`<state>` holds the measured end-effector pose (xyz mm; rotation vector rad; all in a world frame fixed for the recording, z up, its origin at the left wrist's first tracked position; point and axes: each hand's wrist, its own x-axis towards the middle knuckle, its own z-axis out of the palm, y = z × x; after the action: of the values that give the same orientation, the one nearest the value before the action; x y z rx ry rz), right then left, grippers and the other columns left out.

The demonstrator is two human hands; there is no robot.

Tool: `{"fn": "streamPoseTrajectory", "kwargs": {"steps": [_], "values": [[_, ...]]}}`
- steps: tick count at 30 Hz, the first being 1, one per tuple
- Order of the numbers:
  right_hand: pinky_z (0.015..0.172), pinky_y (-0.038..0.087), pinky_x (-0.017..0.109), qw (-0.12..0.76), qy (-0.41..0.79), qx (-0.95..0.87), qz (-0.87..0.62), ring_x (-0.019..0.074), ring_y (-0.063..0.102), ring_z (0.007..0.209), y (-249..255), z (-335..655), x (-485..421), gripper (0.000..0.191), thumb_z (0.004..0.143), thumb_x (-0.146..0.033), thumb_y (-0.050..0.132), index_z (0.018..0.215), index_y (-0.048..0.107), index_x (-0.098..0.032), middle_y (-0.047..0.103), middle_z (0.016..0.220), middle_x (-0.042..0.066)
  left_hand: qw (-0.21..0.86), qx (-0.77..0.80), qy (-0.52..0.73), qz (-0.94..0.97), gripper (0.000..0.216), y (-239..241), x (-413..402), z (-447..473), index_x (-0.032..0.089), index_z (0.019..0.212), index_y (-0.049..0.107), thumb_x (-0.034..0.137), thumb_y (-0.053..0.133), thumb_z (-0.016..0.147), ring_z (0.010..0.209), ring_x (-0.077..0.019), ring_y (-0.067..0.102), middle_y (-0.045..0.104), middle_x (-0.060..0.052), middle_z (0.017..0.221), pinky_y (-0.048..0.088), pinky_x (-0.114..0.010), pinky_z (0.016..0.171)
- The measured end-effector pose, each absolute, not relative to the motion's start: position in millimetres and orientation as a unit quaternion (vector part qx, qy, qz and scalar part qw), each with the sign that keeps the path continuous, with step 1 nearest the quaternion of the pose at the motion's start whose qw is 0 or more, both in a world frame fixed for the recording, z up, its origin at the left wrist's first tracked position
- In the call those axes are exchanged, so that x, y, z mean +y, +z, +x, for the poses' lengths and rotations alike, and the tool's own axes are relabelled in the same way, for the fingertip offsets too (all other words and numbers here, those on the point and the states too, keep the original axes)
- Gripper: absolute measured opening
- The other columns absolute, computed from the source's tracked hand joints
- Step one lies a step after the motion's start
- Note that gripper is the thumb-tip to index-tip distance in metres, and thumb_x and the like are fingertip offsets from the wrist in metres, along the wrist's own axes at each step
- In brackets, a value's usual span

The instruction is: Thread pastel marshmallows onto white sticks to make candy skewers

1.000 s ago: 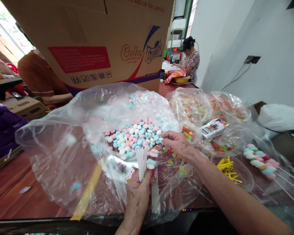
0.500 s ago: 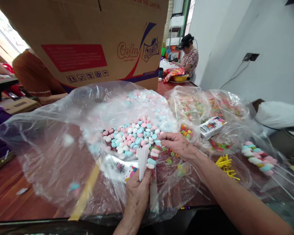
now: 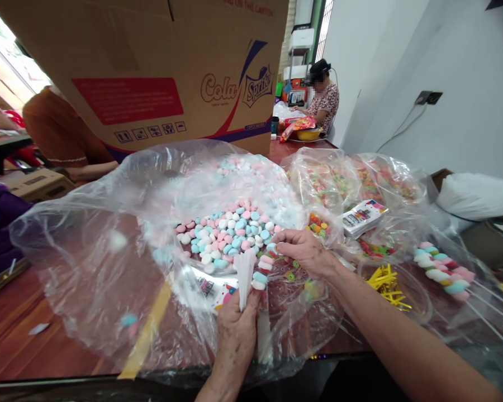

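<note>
My left hand [image 3: 236,329] is closed around a bundle of white sticks [image 3: 245,273], their ends fanned upward. Just right of the sticks are pink, white and blue marshmallows [image 3: 260,277]; whether they are on a stick I cannot tell. My right hand [image 3: 299,251] pinches a pale blue marshmallow [image 3: 271,247] between thumb and fingers. Beyond both hands, a heap of pink, white and blue marshmallows [image 3: 226,231] spills from a large clear plastic bag [image 3: 96,268]. Small ring-shaped candies [image 3: 291,276] lie under my right hand.
A big cardboard carton [image 3: 167,56] stands behind the bag. To the right are bags of colourful candies [image 3: 327,178], printed cards [image 3: 364,218], yellow ties [image 3: 385,285] in a clear tub and finished-looking marshmallow skewers [image 3: 442,271]. Another person [image 3: 324,100] sits at the far end.
Almost nothing differs. My right hand keeps its pinch on the blue marshmallow, which has shifted very slightly downward; my left hand still grips the sticks.
</note>
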<state>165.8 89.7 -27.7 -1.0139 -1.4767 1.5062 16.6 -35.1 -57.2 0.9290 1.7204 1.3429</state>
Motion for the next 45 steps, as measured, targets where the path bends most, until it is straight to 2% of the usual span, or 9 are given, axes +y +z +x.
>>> {"fn": "streamPoseTrajectory", "kwargs": {"steps": [7, 14, 19, 26, 32, 36, 42, 45], "values": [[0.05, 0.029, 0.022, 0.422, 0.599, -0.546, -0.407, 0.0073, 0.04, 0.052, -31, 163, 92, 0.015, 0.066, -0.03, 0.066, 0.073, 0.066, -0.017, 0.055, 0.063, -0.005, 0.378, 0.681, 0.512, 0.363, 0.037, -58, -37, 17, 0.016, 0.062, 0.067, 0.052, 0.068, 0.073, 0.049, -0.0145, 0.045, 0.044, 0.004, 0.041, 0.036, -0.023, 0.047], [0.055, 0.031, 0.022, 0.445, 0.558, -0.566, -0.414, 0.009, 0.042, 0.057, -32, 164, 94, 0.013, 0.069, -0.029, 0.061, 0.076, 0.065, -0.018, 0.054, 0.065, -0.005, 0.382, 0.685, 0.511, 0.352, 0.04, -58, -36, 17, 0.017, 0.06, 0.065, 0.055, 0.068, 0.072, 0.046, -0.0135, 0.042, 0.04, 0.005, 0.039, 0.032, -0.022, 0.043], [0.059, 0.032, 0.022, 0.416, 0.532, -0.616, -0.404, 0.0099, 0.045, 0.062, -25, 165, 90, 0.01, 0.068, -0.022, 0.06, 0.075, 0.067, -0.018, 0.055, 0.068, -0.005, 0.379, 0.689, 0.508, 0.352, 0.039, -58, -36, 18, 0.017, 0.06, 0.064, 0.054, 0.068, 0.072, 0.046, -0.0128, 0.04, 0.041, 0.005, 0.041, 0.03, -0.021, 0.042], [0.065, 0.034, 0.023, 0.416, 0.504, -0.638, -0.408, 0.0104, 0.047, 0.067, -27, 165, 92, 0.01, 0.073, -0.024, 0.057, 0.076, 0.065, -0.018, 0.055, 0.071, -0.005, 0.384, 0.695, 0.491, 0.359, 0.04, -59, -36, 16, 0.017, 0.063, 0.064, 0.055, 0.067, 0.072, 0.045, -0.0118, 0.037, 0.041, 0.006, 0.044, 0.028, -0.022, 0.043], [0.061, 0.036, 0.023, 0.39, 0.496, -0.665, -0.399, 0.0111, 0.05, 0.064, -22, 168, 88, 0.012, 0.074, -0.024, 0.06, 0.078, 0.069, -0.018, 0.059, 0.068, -0.004, 0.385, 0.698, 0.481, 0.365, 0.039, -61, -36, 16, 0.018, 0.062, 0.058, 0.054, 0.063, 0.077, 0.044, -0.0107, 0.033, 0.038, 0.007, 0.045, 0.025, -0.022, 0.043], [0.071, 0.042, 0.025, 0.382, 0.455, -0.715, -0.368, 0.0146, 0.059, 0.076, -24, 169, 88, 0.015, 0.078, -0.023, 0.062, 0.085, 0.074, -0.02, 0.069, 0.083, 0.0, 0.368, 0.699, 0.485, 0.375, 0.039, -58, -36, 15, 0.018, 0.058, 0.055, 0.052, 0.064, 0.076, 0.048, -0.0116, 0.036, 0.042, 0.005, 0.049, 0.028, -0.023, 0.046], [0.076, 0.046, 0.029, 0.379, 0.356, -0.795, -0.311, 0.0164, 0.061, 0.079, -32, 168, 89, 0.019, 0.085, -0.024, 0.057, 0.088, 0.076, -0.023, 0.068, 0.081, 0.002, 0.352, 0.694, 0.494, 0.386, 0.038, -56, -35, 15, 0.019, 0.053, 0.053, 0.047, 0.064, 0.075, 0.056, -0.0158, 0.047, 0.051, 0.002, 0.052, 0.036, -0.024, 0.053], [0.085, 0.046, 0.032, 0.354, 0.35, -0.808, -0.316, 0.0192, 0.063, 0.09, -25, 170, 85, 0.023, 0.087, -0.024, 0.055, 0.099, 0.075, -0.022, 0.071, 0.092, 0.004, 0.359, 0.689, 0.502, 0.381, 0.037, -57, -36, 14, 0.018, 0.055, 0.057, 0.048, 0.065, 0.076, 0.058, -0.0169, 0.05, 0.054, 0.001, 0.053, 0.038, -0.024, 0.054]]}}
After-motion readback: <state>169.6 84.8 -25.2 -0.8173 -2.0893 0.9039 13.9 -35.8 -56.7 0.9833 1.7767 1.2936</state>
